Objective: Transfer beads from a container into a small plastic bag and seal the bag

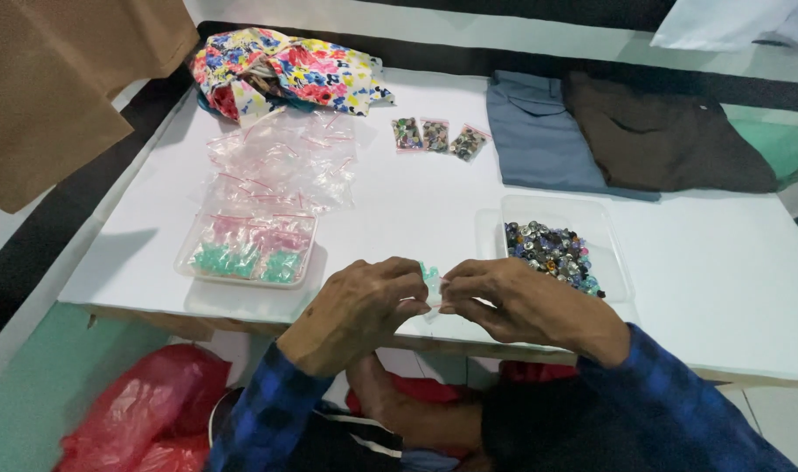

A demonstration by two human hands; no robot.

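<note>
- Head view, looking down over a white tabletop at two hands in blue checked sleeves, held close together at the near edge.
- Left hand: fingers curled, thumb and fingertips pressed together in a pinching grip on the left edge of a small clear bag.
- Right hand: thumb and forefinger pinching the right edge of the same bag; remaining fingers bent loosely beneath.
- Small clear bag: held between the two grips, just above the front edge of the tabletop; pale green pieces show inside near its top. Most of the bag is hidden by the fingers.
- Clear tray of mixed dark beads: on the tabletop just beyond the right hand, close but not touching.
- Clear tray of filled bags: left of the left hand, holding small bags of green and pink pieces.
- Heap of empty clear bags: behind that tray, red-lined at the seals.
- Three filled bead bags: in a row farther back, near the middle.
- Floral cloth: bunched at the far left corner.
- Folded blue and brown garments: far right, overlapping.
- Red plastic bag: on the floor below the tabletop, left of the person.
</note>
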